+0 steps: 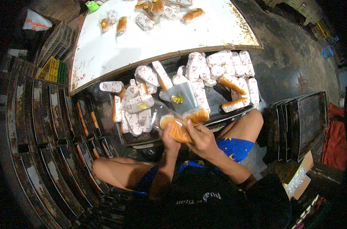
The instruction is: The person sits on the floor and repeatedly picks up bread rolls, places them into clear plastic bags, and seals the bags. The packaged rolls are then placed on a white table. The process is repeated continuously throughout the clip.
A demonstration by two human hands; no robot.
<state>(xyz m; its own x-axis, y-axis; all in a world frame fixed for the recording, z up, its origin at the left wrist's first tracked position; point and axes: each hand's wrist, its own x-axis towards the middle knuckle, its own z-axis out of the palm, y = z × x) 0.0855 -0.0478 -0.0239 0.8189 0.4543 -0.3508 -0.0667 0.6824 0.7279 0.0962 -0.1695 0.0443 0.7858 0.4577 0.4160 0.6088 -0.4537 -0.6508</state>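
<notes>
My left hand [170, 140] grips a golden bread roll [177, 131] in a pleated paper cup from the left. On its other side, the fingers of my right hand [202, 140] hold the same roll. Clear plastic film [159, 113] shows around its far end. Against my right fingers is a second roll [198, 116]; whether I hold it too, I cannot tell. Just beyond lies a stack of clear plastic bags [185, 96] with round yellow labels. Rolls in printed white paper [137, 110] are heaped on the dark tray [159, 140] below, some on their sides.
Beyond the tray stands a white-topped table [119, 51] with several bagged rolls [193, 15]. Tall racks of dark trays [44, 140] rise at left, some holding rolls. Dark trays [310, 126] lean upright at right, near an open cardboard box [300, 179]. Plastic crates [49, 68] sit at far left.
</notes>
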